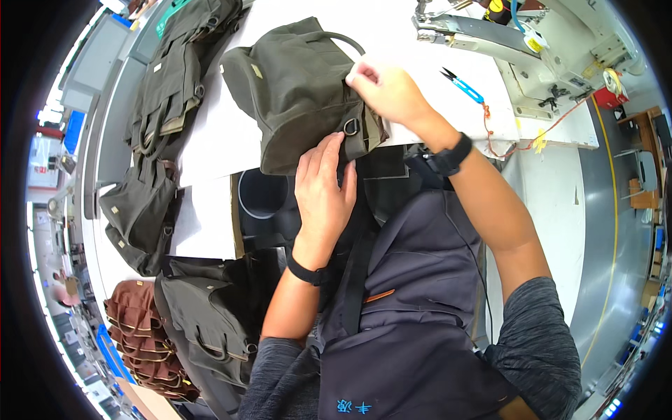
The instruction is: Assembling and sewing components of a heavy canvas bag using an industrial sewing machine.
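A dark olive fabric bag (290, 91) lies on its side on the white table, with a curved handle at its far end. My right hand (381, 87) is closed in a pinch at the bag's right edge, near the zipped opening; its fingertips are partly hidden. Below it, a metal D-ring (351, 127) sits on a short tab at the bag's near right corner. My left hand (324, 182) rests against the near side of the bag with its fingers stretched out. The index fingertip reaches close to the D-ring.
Blue thread snips (463, 85) on an orange cord lie right of the bag, before a sewing machine (560, 63). More olive bags (164, 87) line the left side, others (210, 301) hang lower. Brown bags (143, 336) are stacked at lower left. A dark round bin (264, 192) stands below the table edge.
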{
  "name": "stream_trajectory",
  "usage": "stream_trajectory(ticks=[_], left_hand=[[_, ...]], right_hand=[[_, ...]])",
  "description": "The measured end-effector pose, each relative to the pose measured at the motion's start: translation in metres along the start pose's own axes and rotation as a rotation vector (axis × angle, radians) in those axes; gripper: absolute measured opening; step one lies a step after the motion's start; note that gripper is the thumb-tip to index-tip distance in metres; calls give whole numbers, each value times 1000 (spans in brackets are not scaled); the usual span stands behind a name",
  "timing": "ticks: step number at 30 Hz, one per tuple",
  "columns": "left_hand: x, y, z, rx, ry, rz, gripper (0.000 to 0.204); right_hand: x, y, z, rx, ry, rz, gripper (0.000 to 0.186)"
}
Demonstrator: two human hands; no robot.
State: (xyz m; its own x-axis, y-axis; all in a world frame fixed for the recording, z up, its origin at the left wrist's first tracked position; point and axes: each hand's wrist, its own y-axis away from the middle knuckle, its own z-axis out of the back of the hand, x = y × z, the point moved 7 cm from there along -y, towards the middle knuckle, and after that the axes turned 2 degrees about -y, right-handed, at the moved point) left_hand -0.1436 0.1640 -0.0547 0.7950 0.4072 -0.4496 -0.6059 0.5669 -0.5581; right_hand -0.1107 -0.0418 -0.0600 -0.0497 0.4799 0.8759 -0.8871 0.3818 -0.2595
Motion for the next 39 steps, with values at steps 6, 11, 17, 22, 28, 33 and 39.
stream_trajectory(ticks=[6,11,17,22,28,33,39], left_hand=[[-34,-43,37,387,14,-115,36],[-62,-129,52,370,-273,-619,29],[-94,-173,-21,1247,-173,-909,52],[-100,-154,-8,1381,-331,-667,42],[-99,-157,24,1307,-220,-629,30],[-91,-165,34,1284,-97,-510,27],[-96,-174,44,1269,-40,-351,24]], right_hand=[[13,18,47,-19,-385,-77,20],[30,36,58,-40,-491,11,19],[62,58,65,-10,-748,85,15],[66,81,82,-39,-413,15,13],[92,102,69,72,321,339,20],[84,95,83,52,294,132,19],[110,90,107,45,267,78,18]])
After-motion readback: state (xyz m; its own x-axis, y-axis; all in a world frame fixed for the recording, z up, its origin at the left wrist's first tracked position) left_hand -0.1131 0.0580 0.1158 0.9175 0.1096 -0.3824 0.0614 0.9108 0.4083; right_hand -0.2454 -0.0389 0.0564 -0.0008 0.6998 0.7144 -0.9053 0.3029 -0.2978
